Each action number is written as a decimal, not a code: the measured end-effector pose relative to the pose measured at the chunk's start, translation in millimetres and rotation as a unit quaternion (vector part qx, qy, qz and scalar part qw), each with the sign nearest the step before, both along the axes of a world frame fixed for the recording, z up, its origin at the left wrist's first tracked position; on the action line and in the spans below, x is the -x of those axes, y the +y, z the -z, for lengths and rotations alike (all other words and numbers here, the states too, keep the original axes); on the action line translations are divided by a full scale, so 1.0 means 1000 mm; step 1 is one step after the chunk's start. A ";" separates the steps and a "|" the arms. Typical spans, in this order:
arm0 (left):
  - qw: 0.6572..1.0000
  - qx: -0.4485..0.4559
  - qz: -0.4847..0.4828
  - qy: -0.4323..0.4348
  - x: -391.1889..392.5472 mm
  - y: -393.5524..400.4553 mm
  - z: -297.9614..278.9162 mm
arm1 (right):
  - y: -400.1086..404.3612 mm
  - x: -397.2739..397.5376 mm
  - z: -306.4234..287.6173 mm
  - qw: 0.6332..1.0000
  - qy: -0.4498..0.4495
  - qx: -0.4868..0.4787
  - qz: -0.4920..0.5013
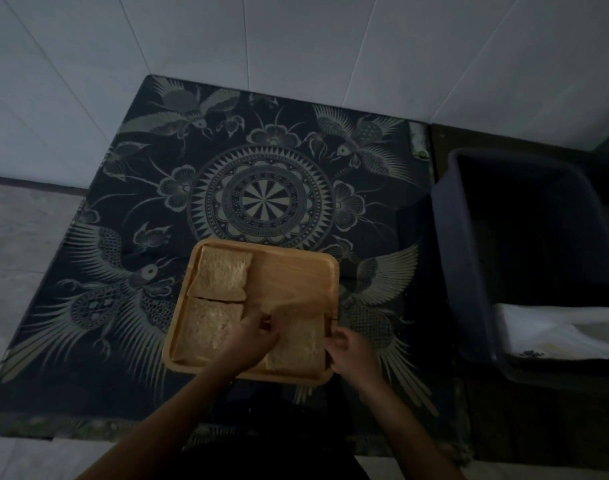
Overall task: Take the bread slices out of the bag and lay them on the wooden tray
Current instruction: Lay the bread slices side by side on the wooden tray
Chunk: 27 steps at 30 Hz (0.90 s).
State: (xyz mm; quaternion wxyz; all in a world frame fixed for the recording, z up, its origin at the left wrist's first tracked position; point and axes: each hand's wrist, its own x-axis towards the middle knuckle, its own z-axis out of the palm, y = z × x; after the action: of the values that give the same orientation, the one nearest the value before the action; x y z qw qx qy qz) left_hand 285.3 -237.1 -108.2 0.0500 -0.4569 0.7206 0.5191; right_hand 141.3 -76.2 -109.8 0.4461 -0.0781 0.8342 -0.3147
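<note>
A square wooden tray point(296, 271) lies on a dark patterned cloth. One bread slice point(221, 273) rests in its far left corner and a second slice point(206, 332) lies just below it at the near left. A third slice point(303, 344) sits at the near right of the tray, blurred along its upper edge. My left hand point(252, 341) grips that slice's left edge. My right hand point(351, 351) pinches its right edge at the tray's rim. No bag shows clearly in this dim view.
The dark patterned cloth point(261, 168) covers a low table against a white tiled wall. A dark plastic tub point(469, 271) stands at the right with something white point(555, 330) inside it. The far right quarter of the tray is bare wood.
</note>
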 end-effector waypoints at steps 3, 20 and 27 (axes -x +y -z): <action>0.999 -0.024 -0.026 0.012 -0.005 0.007 0.007 | 0.000 -0.006 0.000 1.000 0.018 -0.001 -0.016; 0.998 -0.032 -0.058 0.006 -0.012 0.013 0.017 | 0.002 -0.015 0.003 0.997 0.060 -0.013 -0.053; 0.997 -0.063 -0.045 -0.005 -0.015 0.008 0.015 | 0.000 -0.017 0.003 0.999 0.026 -0.009 -0.016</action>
State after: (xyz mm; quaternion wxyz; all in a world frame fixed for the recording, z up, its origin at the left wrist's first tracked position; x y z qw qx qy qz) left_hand 300.6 -229.4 -123.2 0.0586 -0.4871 0.6649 0.5632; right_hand 158.3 -75.7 -112.8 0.4297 -0.0960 0.8469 -0.2982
